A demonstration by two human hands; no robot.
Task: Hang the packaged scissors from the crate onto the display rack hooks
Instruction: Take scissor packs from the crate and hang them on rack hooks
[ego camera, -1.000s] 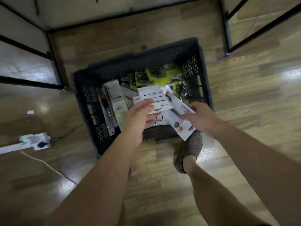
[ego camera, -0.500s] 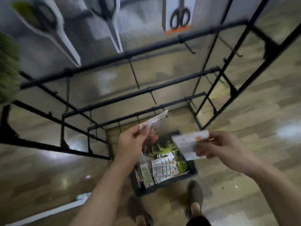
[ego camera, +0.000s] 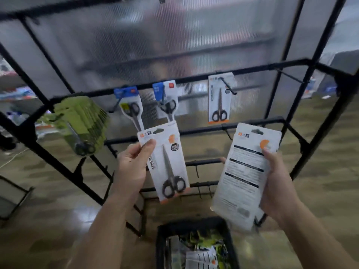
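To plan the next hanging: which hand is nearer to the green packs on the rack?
Left. The left hand is just below and right of the green packs; the right hand is much farther right, beyond the left one.

Soft light is passed through the ribbed translucent plastic panel; edges are bowed and blurred throughout.

White front-facing pack of scissors upright at centre; back-facing pack tilted at 3 o'clock. Black crate at 6 o'clock holds more. At 12 o'clock rack hooks carry hung packs.
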